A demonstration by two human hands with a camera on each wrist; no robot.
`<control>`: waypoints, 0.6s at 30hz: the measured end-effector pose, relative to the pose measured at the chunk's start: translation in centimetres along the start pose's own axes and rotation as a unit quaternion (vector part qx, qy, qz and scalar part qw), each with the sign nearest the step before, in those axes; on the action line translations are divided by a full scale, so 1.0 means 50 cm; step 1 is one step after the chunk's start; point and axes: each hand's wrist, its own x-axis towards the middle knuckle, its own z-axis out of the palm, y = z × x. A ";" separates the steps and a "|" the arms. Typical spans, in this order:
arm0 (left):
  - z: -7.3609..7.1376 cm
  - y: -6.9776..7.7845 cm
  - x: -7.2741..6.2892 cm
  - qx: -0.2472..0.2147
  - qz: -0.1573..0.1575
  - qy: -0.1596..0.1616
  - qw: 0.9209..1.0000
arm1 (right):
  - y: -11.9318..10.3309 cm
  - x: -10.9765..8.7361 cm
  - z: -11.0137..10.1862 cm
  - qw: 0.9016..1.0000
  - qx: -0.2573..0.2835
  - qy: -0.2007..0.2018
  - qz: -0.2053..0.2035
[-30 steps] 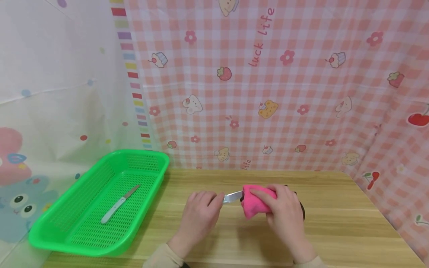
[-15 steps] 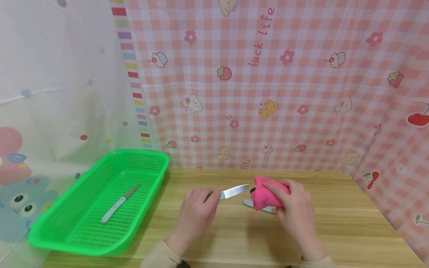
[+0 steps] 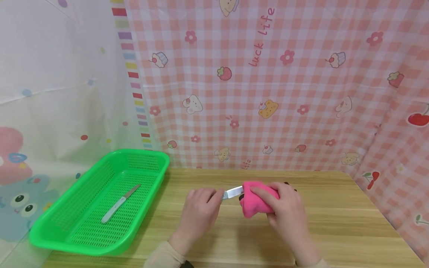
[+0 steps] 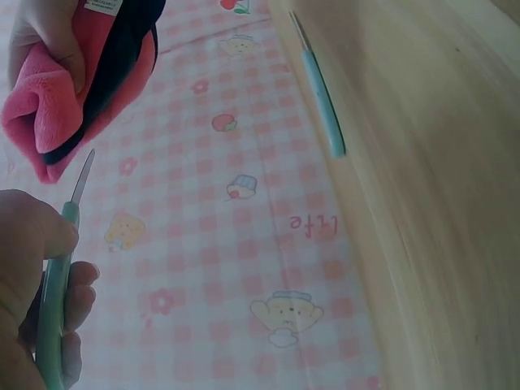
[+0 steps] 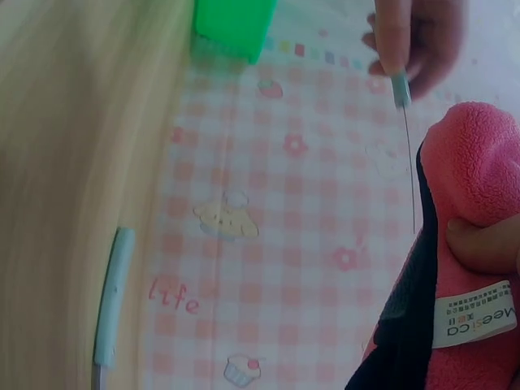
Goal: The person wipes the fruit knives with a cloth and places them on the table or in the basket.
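In my left hand (image 3: 202, 210) is a small knife (image 3: 234, 192), gripped by its pale blue-green handle, the blade pointing right. My right hand (image 3: 289, 210) holds a bunched pink cloth (image 3: 252, 203) with dark trim and a white label (image 5: 475, 315). From the head view the blade's tip is covered by the cloth's left edge; whether they touch, I cannot tell. A second knife (image 4: 323, 106) with a similar handle lies on the wooden table, seen in both wrist views but hidden in the head view. The third knife (image 3: 117, 208) lies in a green basket.
At the left of the table (image 3: 331, 238) stands the green perforated basket (image 3: 83, 250). A pink checked curtain (image 3: 207, 89) hangs behind the table and along its right side. White printed sheeting (image 3: 63, 123) closes off the left.
The cloth first moved right, off the blade, baring the whole blade and the knife on the table. Now it is back left over the blade's tip. The left hand has barely shifted.
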 end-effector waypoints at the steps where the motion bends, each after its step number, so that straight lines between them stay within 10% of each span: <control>1: 0.001 0.001 0.001 -0.002 0.000 0.000 1.000 | -0.004 0.000 0.003 1.000 0.003 0.000 -0.004; 18: 0.011 0.014 -0.001 0.013 0.010 -0.003 1.000 | -0.034 -0.010 0.031 0.999 0.019 -0.024 -0.026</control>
